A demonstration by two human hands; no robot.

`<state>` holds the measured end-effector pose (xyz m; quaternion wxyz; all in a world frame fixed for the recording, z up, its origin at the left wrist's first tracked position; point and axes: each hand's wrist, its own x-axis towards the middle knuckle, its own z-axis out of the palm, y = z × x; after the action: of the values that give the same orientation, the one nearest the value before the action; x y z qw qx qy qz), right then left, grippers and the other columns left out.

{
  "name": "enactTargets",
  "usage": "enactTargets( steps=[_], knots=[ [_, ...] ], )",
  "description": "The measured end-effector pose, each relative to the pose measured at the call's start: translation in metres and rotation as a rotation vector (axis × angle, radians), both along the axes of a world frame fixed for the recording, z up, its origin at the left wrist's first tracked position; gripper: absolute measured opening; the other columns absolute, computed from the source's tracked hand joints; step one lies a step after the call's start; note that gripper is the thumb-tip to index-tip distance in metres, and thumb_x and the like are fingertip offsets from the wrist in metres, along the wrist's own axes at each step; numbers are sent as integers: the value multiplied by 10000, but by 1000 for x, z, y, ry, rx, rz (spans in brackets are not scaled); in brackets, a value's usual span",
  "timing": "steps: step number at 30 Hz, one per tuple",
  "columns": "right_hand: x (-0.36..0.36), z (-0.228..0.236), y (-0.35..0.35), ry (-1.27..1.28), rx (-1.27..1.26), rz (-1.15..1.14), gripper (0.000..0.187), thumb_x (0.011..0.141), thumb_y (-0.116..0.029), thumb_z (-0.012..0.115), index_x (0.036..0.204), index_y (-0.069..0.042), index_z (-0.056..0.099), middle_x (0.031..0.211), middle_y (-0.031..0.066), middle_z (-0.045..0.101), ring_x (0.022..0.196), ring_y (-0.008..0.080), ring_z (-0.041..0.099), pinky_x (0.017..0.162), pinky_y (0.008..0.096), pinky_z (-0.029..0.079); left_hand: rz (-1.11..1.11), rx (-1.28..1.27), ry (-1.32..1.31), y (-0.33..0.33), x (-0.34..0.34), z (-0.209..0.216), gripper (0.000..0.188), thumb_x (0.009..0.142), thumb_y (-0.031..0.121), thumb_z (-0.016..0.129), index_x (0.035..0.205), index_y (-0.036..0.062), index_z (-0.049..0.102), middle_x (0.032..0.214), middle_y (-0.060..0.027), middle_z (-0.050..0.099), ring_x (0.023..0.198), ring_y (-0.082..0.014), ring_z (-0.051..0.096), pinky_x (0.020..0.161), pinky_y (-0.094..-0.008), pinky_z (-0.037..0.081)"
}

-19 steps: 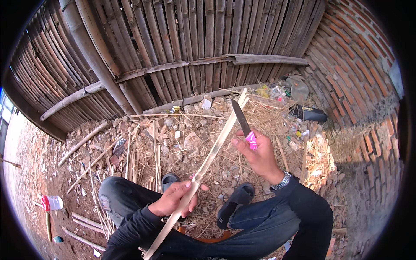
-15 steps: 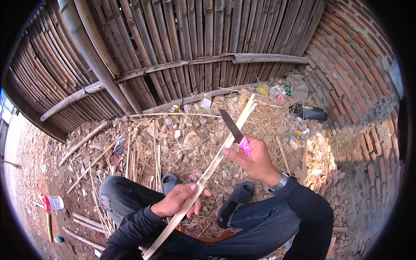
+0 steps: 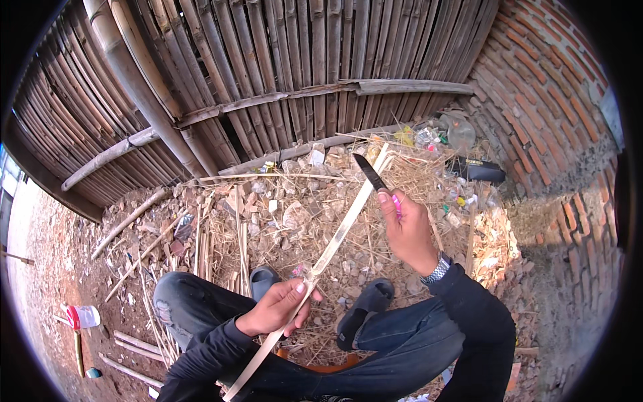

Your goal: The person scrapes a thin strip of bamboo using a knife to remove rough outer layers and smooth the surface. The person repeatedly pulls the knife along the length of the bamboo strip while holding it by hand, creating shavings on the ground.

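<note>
A long pale bamboo strip (image 3: 345, 231) slants from my lap up toward the far fence, with a node just above my left hand (image 3: 280, 308). That hand is closed around the strip, thumb on top. My right hand (image 3: 410, 231) grips a knife by its pink-and-white handle (image 3: 398, 204), its thumb against the base of the dark blade (image 3: 370, 173). The blade points up and left and lies close to the strip's far part; whether it touches cannot be made out. Most of the handle is hidden in my fingers.
A bamboo slat fence (image 3: 295, 60) stands ahead and a brick wall (image 3: 542, 107) on the right. Stones, straw and loose bamboo strips (image 3: 241, 234) litter the ground. A black case (image 3: 477, 169) lies by the wall. At left is a red-and-white tub (image 3: 83, 316).
My right hand has drawn back to the right, off the strip, and the knife has turned with it. My left hand keeps its hold, fingers now more curled.
</note>
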<state>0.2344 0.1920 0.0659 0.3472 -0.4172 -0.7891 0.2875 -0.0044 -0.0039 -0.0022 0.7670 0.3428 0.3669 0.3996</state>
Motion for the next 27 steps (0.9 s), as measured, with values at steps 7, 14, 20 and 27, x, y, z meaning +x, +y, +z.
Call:
enactTargets(
  steps=[7,14,20,27],
  knots=[
    [-29,-26,-49,32,-135,403,413,1038,-396,669,913,-3,687,546,96,572,501,213,611,507,409,442,126,13,92,8,-1,16,474,1166,383,326,1325,8,568,674,-46,595,456,-108,547,442,-225,460],
    [-30,-9,-18,160,-322,237,391,1010,-296,731,737,-24,664,537,-38,496,514,50,415,471,317,326,-23,47,109,-3,6,4,371,1153,289,429,1332,-9,560,758,-50,654,585,-105,651,565,-227,528],
    [2,-15,31,394,-334,-87,379,1024,-284,721,712,-81,649,546,-95,444,482,31,344,452,302,268,-153,99,127,-8,6,1,303,1128,203,511,1315,-25,582,913,-92,736,745,-122,713,675,-246,577],
    [56,0,74,736,-354,-333,237,1029,-283,717,907,-83,686,572,-112,428,416,11,321,396,241,215,-368,77,219,-6,2,8,273,1104,211,582,1218,-25,659,880,-51,743,785,-88,697,692,-246,551]
  ],
)
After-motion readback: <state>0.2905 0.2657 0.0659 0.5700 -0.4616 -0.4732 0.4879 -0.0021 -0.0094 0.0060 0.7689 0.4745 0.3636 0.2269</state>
